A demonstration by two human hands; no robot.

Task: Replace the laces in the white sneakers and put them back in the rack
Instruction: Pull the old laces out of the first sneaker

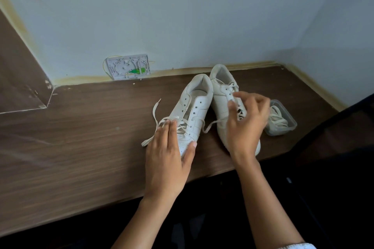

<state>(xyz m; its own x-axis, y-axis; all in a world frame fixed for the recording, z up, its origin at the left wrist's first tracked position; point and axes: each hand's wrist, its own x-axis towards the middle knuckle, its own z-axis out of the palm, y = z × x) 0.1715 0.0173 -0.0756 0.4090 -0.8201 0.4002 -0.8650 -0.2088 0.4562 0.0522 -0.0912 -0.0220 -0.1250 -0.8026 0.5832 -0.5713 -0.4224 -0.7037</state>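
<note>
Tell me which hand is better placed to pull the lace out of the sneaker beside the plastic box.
Probably the right hand: it is over the right sneaker, fingers at its lace. The left hand rests flat on the other sneaker.

Wood-grain desk (81,137) — open white wall junction box (128,66) at its back edge, 1 green connector (137,70) inside.

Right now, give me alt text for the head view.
Two white sneakers sit side by side on a wooden desk; the left hand rests on one toe, the right hand works the other's laces. A clear container of laces sits right.
</note>
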